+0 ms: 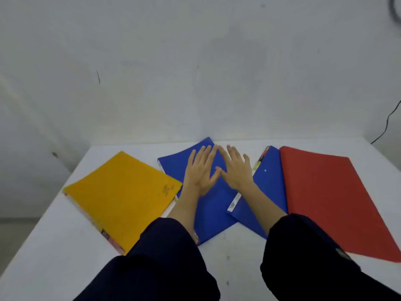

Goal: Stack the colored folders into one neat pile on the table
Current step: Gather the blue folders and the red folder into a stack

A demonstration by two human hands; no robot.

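Several folders lie fanned out on the white table (54, 246). A yellow folder (121, 196) is at the left. A blue folder (212, 211) sits in the middle, its left edge tucked under the yellow one. A second blue folder (267, 187) lies to its right, partly covered by a red folder (329, 198) at the far right. My left hand (200, 170) and my right hand (235, 168) rest flat, fingers spread, on the middle blue folder, thumbs touching. Neither hand grips anything.
A white wall stands just behind the table's far edge. A black cable (387, 124) hangs down the wall at the right, close to the table's far right corner. The table's left edge drops to a grey floor.
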